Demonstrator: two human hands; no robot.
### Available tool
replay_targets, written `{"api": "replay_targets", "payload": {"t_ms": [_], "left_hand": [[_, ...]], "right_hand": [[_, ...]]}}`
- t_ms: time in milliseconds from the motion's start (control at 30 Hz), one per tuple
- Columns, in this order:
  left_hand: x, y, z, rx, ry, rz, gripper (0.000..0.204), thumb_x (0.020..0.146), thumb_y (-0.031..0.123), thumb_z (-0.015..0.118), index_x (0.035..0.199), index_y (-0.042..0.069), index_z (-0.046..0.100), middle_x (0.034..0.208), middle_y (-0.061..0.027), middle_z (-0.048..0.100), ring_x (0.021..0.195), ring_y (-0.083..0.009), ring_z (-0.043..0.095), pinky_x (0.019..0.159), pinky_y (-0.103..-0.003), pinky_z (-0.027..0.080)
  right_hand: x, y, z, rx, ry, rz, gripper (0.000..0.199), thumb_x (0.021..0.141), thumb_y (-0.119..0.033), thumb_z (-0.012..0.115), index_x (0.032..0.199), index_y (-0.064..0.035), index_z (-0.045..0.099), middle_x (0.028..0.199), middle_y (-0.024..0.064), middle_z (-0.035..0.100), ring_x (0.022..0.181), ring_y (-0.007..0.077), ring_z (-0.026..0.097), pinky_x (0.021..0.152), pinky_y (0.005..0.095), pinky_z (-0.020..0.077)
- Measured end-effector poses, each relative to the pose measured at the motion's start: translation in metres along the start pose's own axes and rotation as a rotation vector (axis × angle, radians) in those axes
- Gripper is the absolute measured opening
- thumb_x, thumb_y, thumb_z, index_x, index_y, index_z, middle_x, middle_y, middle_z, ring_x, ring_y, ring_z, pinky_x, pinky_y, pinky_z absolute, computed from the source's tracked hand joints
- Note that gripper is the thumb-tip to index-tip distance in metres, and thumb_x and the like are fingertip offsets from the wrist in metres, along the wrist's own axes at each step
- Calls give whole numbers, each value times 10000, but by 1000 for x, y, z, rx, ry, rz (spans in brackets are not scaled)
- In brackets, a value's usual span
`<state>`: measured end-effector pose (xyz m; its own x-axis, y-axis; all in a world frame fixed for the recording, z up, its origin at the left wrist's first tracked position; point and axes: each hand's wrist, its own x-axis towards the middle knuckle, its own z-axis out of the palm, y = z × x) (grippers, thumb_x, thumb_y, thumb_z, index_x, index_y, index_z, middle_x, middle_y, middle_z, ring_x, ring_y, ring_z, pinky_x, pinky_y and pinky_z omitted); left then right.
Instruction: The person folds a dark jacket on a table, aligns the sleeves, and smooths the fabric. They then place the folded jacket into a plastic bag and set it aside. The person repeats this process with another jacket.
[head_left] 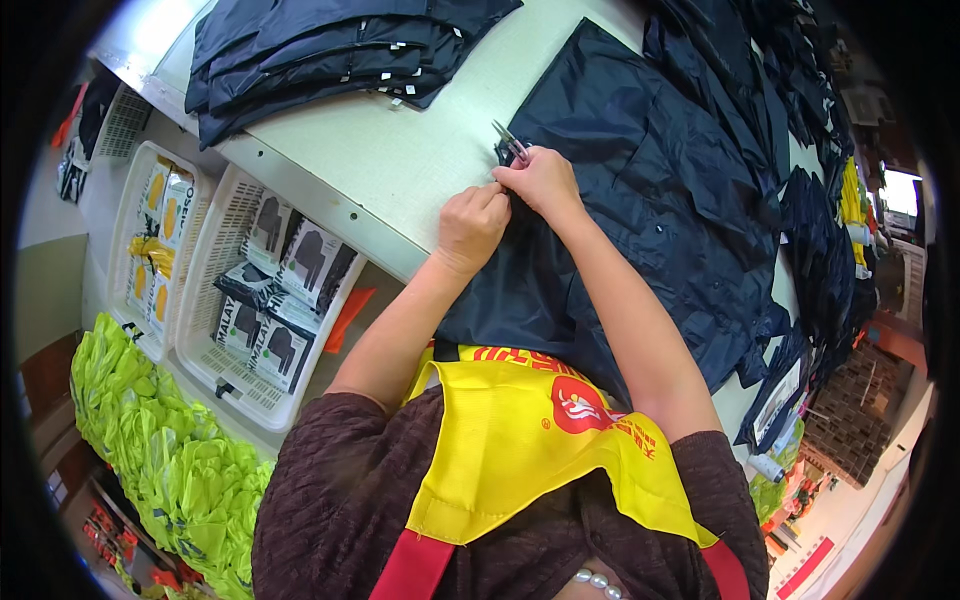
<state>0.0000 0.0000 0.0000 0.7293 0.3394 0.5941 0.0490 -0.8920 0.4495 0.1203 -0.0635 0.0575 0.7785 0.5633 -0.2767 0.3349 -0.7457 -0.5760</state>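
Garment [655,160], pinched by left hand [472,228], right hand [545,184] holding snips [513,143], lies near clothing stack [320,65].

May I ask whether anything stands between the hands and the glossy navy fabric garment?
Nothing visible does: the left hand and right hand are at the left edge of the navy garment, the right holding silver metal snips.

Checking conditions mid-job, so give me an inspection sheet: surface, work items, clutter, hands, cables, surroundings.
Surface: smooth off-white tabletop, partly covered.
Work items: glossy navy fabric, spread out; slim silver metal tool, resembling snips.
Clutter: stacked dark navy fabric pieces with small white tags, far left.
Left hand: curled at the fabric's edge; grip hidden.
Right hand: holds the tool, tips pointing forward.
Cables: nothing seen.
Surroundings: white plastic baskets holding packages; crumpled lime-green pile.
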Motion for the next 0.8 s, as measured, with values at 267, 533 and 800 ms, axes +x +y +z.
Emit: {"api": "replay_targets", "payload": {"t_ms": [267,533,800], "left_hand": [[7,13,-9,-444,147,-558,184,761,94,685,760,30,513,726,-91,487,553,-192,500,530,-324,429],[24,-11,-4,-459,-152,-713,343,786,57,611,1113,-30,553,703,-174,598,640,-306,593,622,-386,471],[32,-19,3,-486,-252,-731,206,821,104,612,998,7,649,692,-157,619,638,-237,591,615,-329,474]], "right_hand": [[0,33,-2,224,-24,0,189,691,-222,618,713,-34,628,647,137,635,592,257,630,596,341,495],[-5,39,-3,257,-8,-15,208,711,-227,623,694,-20,607,619,120,614,562,220,606,584,326,478],[-11,56,-12,364,-56,-28,203,805,-220,653,734,-45,580,624,-21,531,551,63,473,527,231,380]]}}
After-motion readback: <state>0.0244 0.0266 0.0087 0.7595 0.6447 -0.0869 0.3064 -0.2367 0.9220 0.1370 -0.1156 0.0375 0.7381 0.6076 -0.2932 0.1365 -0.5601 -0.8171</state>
